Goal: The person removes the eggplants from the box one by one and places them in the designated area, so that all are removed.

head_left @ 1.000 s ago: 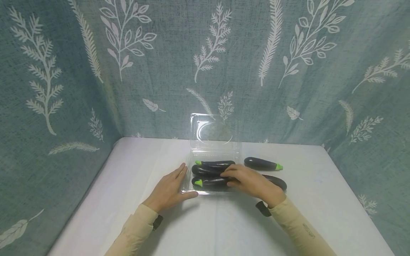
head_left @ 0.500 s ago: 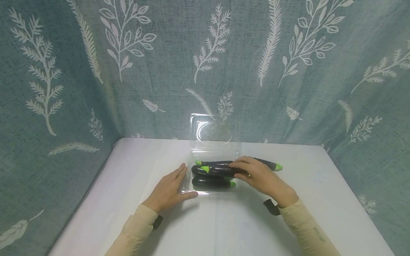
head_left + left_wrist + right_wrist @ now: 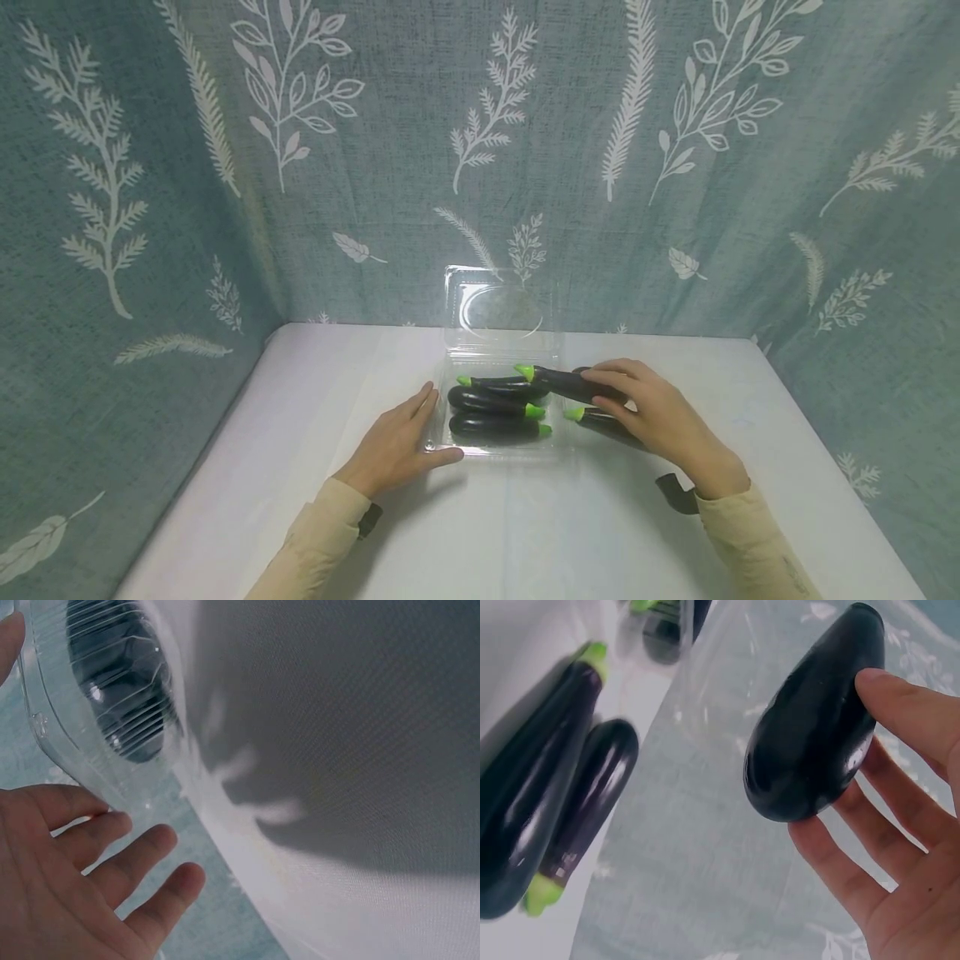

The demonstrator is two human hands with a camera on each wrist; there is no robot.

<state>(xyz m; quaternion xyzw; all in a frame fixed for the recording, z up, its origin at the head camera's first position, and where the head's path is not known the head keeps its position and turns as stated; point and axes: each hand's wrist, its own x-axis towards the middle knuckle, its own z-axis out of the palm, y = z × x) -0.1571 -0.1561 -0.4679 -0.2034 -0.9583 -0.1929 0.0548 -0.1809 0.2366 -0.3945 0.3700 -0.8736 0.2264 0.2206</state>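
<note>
In the head view my right hand [image 3: 667, 417] pinches a dark, glossy eggplant [image 3: 566, 383] by its blunt end, its green stem pointing left over the right side of a clear plastic clamshell container [image 3: 487, 452]. The right wrist view shows thumb and fingertips around the held eggplant [image 3: 814, 727], off the table. Three eggplants, among them the front one [image 3: 495, 427], lie side by side inside the container. My left hand [image 3: 397, 442] rests at the container's left edge with fingers spread; in the left wrist view its fingertips [image 3: 116, 823] are right at the clear rim.
Two more eggplants lie on the white table right of the container: a front one [image 3: 611, 425] and one behind, mostly hidden by the right hand. The container's lid [image 3: 502, 312] stands raised at the back. A patterned curtain [image 3: 390, 125] encloses the table.
My right hand has lifted an eggplant from the front of the container and carried it right and backward over the container's right edge. The left hand has stayed in place.
</note>
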